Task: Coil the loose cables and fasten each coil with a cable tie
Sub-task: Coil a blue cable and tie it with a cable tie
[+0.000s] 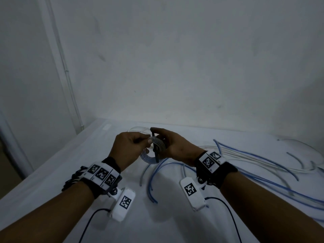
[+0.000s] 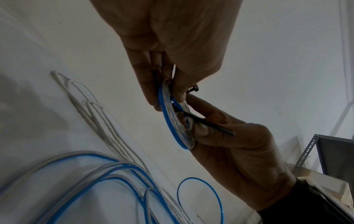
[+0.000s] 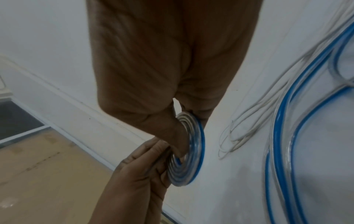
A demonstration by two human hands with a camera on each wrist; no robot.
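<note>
Head view shows the springy, light flat coil (image 1: 154, 151) held above the table's 12 o'clock edge, left hand (image 1: 129, 148) and right hand (image 1: 177, 148) pinching opposite rims, black cable tie (image 1: 155, 146) crossing it.

The black cable tie (image 1: 156, 146) runs behind the coil (image 1: 154, 149) and under the fingers of both hands, so whether its tail sits in the head cannot be told. In the right wrist view the tie is hidden altogether and the loose cables (image 3: 283, 136) at 3 o'clock are smeared by blur and cut by the edge. The right hand (image 1: 177, 148) covers the coil's 3 o'clock side in the head view.
</note>
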